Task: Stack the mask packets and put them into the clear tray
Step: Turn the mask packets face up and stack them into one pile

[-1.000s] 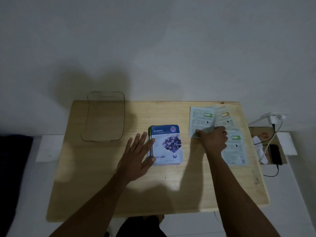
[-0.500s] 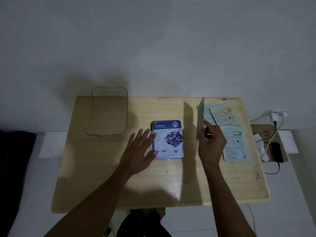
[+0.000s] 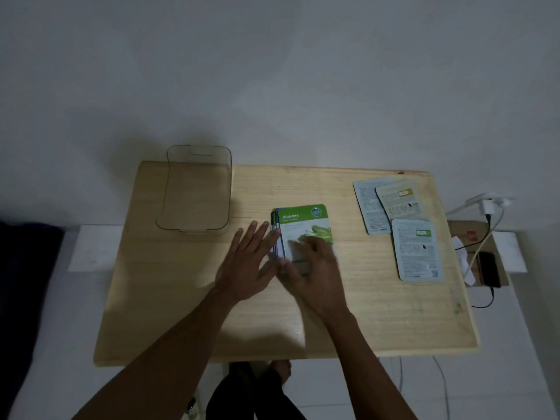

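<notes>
A stack of mask packets (image 3: 303,225) lies mid-table, a green Aloe Vera packet face up on top with blue edges showing beneath at its left. My right hand (image 3: 315,268) rests on the near part of that top packet, fingers holding it at the near left corner. My left hand (image 3: 245,262) lies flat with fingers spread, its fingertips against the stack's left edge. Three more packets lie face down at the right: a pale blue one (image 3: 368,207), a cream one (image 3: 400,198) overlapping it, and a white one (image 3: 418,250). The clear tray (image 3: 197,189) stands empty at the table's far left.
The wooden table (image 3: 181,298) stands against a white wall. Off its right edge a cardboard box (image 3: 466,234) holds a dark phone (image 3: 488,268) on a cable, with a white charger (image 3: 489,204) plugged in behind. My feet show under the near edge.
My right hand lifted a packet from the right group, turned it face up and brought it left onto the blueberry stack. The left hand stayed at the stack's left edge.
</notes>
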